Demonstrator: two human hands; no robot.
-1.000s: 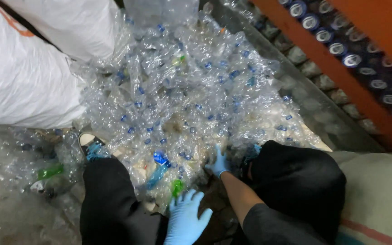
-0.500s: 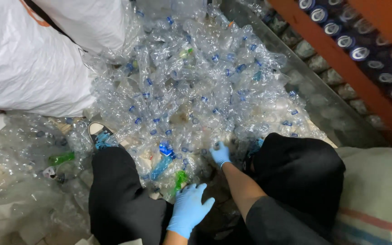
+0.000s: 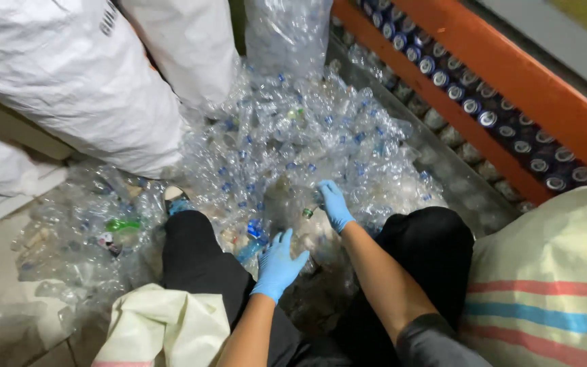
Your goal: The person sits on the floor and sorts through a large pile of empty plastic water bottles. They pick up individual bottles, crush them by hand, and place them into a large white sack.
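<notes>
Reaching into the bottle heap between the knees: right hand curled on a bottle, left hand spread open, empty.

Clear crushed bottles — heaped, approx. knee-front.

Hidden and cut-off parts among the crushed bottles

The right hand buries its fingertips in the heap of clear bottles; the white sacks, striped sack and row of cans run past the edges.
</notes>
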